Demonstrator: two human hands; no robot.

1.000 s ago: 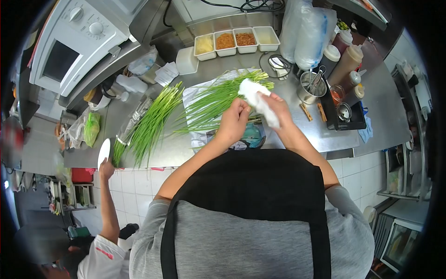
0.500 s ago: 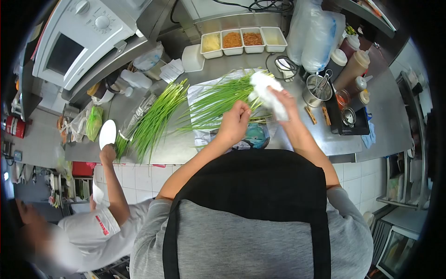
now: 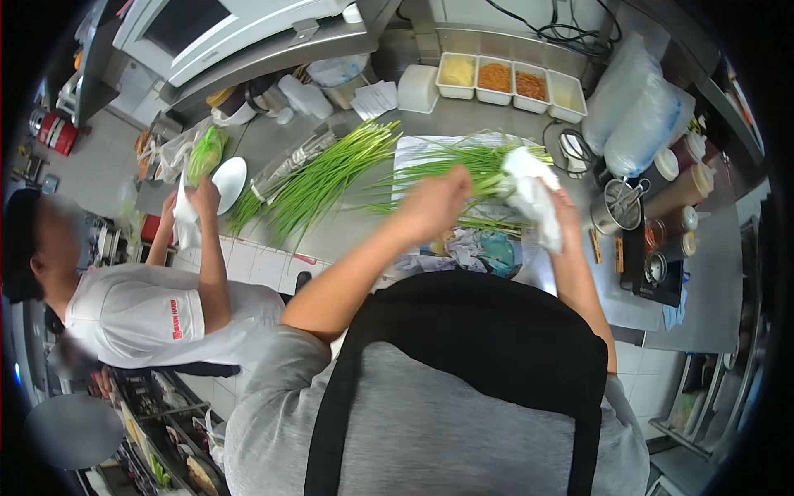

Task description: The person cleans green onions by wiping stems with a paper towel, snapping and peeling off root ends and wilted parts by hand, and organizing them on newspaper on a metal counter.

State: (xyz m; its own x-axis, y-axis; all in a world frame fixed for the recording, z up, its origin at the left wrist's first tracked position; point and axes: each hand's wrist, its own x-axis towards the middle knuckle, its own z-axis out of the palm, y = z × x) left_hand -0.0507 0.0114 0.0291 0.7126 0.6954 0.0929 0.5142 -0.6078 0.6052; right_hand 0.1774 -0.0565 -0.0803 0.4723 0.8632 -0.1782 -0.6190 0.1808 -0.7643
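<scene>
In my right hand point(image 3: 566, 217) is a crumpled white cloth point(image 3: 531, 192), gripped around or against the pale ends of some green stalks. My left hand point(image 3: 444, 198) is closed and slightly blurred, above the long green stalks point(image 3: 422, 175); whether it pinches any is hidden. These stalks lie over white paper point(image 3: 405, 157) on the steel counter. Another green bunch point(image 3: 339, 178) lies to the left, beside a bundle wrapped in printed paper point(image 3: 289, 165). Crumpled printed paper with a teal patch point(image 3: 495, 252) is close to my apron.
Four white tubs point(image 3: 494, 83) stand along the back. To the right are a metal pot point(image 3: 616, 207), squeeze bottles point(image 3: 686, 186) and plastic bags point(image 3: 641, 116). A co-worker in a white shirt point(image 3: 141, 310) stands at the left, near a white plate point(image 3: 230, 182).
The view has swung, shifting the counter rightward. My left hand has lifted away to the left of the cloth. The co-worker has come closer to the counter, with both hands raised near the plate.
</scene>
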